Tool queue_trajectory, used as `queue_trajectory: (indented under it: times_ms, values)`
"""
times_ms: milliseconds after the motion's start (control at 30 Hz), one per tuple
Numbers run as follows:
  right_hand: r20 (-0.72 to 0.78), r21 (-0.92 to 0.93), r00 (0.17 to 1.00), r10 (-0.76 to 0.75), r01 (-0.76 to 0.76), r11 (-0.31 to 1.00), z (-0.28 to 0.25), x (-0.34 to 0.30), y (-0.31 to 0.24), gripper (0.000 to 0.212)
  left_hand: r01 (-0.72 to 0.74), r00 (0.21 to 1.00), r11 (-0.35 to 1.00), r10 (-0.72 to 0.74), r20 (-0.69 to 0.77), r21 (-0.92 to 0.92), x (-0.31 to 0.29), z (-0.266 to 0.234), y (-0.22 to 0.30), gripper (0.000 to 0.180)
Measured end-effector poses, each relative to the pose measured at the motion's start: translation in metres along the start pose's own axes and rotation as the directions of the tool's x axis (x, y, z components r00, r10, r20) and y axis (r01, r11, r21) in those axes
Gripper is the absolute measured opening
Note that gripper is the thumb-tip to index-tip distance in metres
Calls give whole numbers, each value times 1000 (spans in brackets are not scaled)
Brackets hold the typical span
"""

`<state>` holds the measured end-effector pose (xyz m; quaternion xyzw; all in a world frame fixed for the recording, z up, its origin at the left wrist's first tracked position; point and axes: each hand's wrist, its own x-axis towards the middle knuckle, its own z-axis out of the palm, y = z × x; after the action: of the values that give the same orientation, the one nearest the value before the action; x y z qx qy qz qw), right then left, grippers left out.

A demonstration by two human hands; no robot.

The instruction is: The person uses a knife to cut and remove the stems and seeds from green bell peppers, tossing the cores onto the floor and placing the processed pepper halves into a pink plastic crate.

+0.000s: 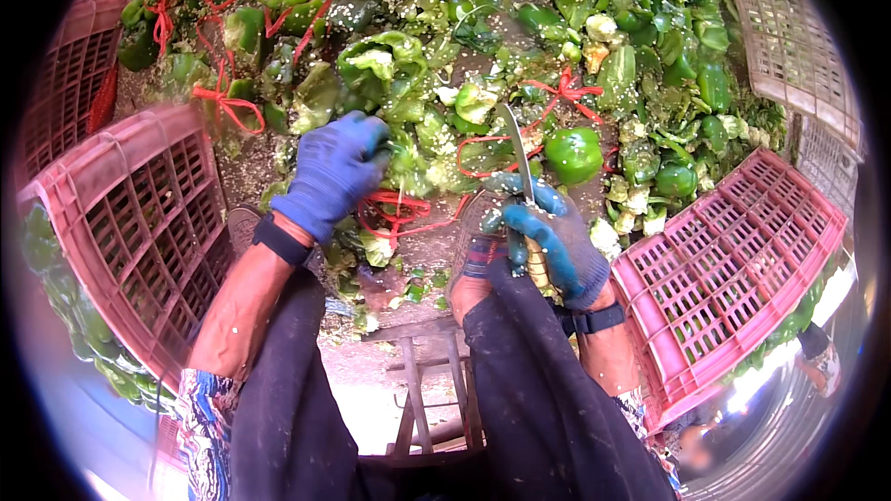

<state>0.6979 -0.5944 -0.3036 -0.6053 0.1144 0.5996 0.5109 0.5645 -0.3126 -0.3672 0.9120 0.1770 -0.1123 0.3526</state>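
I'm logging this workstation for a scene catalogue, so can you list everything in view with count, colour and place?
green peppers: many, whole and cut, heaped across the ground ahead
pepper cores and seeds: many, pale, scattered through the heap
red ties: several, tangled among the peppers
pink crates: two, one at the left, one at the right
pale crate: one, upper right
wooden stool: one, between the knees
knife: one, silver blade pointing up
left hand: blue glove, fingers on a pepper piece in the heap
right hand: blue-green glove, gripping the knife handle
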Motion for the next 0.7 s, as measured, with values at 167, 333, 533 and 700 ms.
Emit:
queue_trajectory:
  times_ms: [167, 333, 533, 700]
  values:
    - [32, -255, 996, -79, 84, 963, 35, 22, -8, 39, 402, 914, 823, -385, 127, -403, -7, -15, -20, 16]
    - [96, -772, 919, -382, 311, 555, 55, 39, 3, 42, 417, 786, 574, -617, -37, -704, -13, -42, -29, 23]
    - [336, -942, 887, -317, 325, -88, 65, 73, 46, 65, 421, 753, 674, -633, -181, -607, -23, -68, -35, 38]
    - [203, -942, 881, -428, 296, 161, 66, 74, 46, 33, 467, 696, 425, -717, 26, -775, -34, -78, -10, 40]
